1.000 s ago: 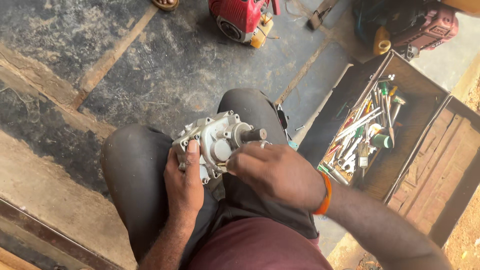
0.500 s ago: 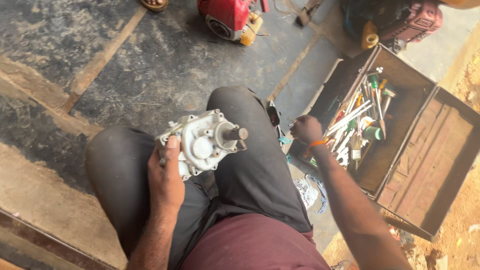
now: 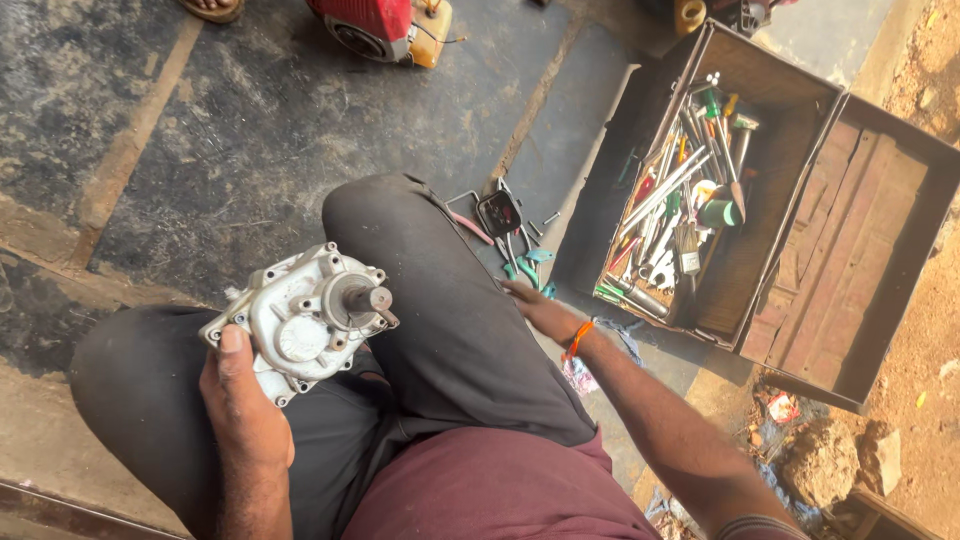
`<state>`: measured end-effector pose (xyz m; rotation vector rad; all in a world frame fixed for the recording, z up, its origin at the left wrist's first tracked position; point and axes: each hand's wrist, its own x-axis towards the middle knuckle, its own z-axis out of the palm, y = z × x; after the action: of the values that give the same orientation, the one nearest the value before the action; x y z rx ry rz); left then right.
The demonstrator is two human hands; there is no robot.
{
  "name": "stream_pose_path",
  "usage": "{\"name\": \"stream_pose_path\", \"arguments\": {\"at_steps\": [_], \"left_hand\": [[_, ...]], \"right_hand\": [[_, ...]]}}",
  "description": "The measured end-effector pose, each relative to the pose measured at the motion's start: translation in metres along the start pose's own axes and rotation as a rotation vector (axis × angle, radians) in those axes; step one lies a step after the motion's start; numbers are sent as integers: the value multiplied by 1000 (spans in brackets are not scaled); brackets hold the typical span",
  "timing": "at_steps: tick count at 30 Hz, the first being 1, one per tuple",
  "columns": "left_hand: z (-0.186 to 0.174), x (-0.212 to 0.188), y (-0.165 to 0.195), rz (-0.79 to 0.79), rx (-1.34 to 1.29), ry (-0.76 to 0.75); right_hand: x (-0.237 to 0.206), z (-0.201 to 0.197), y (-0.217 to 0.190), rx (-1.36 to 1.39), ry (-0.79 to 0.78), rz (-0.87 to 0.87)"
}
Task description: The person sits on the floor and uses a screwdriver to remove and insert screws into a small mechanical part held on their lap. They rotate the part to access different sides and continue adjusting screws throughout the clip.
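Note:
My left hand (image 3: 240, 410) grips a grey cast-metal gear housing (image 3: 300, 320) with a short shaft, resting on my left thigh. My right hand (image 3: 540, 312), with an orange band at the wrist, reaches down beside my right knee to the floor. Its fingers lie by a few small tools (image 3: 515, 250), among them green-handled ones and a thin bent wire piece. Whether the hand has hold of any tool I cannot tell, as the knee hides the fingertips.
An open dark toolbox (image 3: 780, 290) full of wrenches and screwdrivers stands on the right, lid swung out. A red engine machine (image 3: 385, 25) sits at the top edge. Dirt and stones lie at the lower right. The floor is dark stone slabs.
My right hand left the housing, went out toward the toolbox, then dropped to the loose tools on the floor by my knee. My left hand keeps holding the housing.

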<state>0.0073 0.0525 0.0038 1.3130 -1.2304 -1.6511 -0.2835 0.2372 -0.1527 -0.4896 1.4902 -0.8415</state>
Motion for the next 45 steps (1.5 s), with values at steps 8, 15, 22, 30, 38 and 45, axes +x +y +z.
{"name": "stream_pose_path", "arguments": {"at_steps": [8, 15, 22, 30, 38, 45], "left_hand": [[5, 2, 3, 3, 26, -46], [5, 5, -1, -42, 5, -27], [11, -17, -3, 182, 233, -84], [10, -16, 7, 140, 195, -86], [9, -12, 19, -16, 153, -57], [9, -6, 19, -46, 135, -106]], "right_hand": [[-21, -3, 56, -189, -111, 8], [-8, -8, 19, -821, 652, 234], [23, 13, -18, -932, 682, 163], [12, 22, -45, -1179, 455, 100], [-75, -22, -213, -552, 546, -544], [-133, 109, -275, -776, 530, -781]]}}
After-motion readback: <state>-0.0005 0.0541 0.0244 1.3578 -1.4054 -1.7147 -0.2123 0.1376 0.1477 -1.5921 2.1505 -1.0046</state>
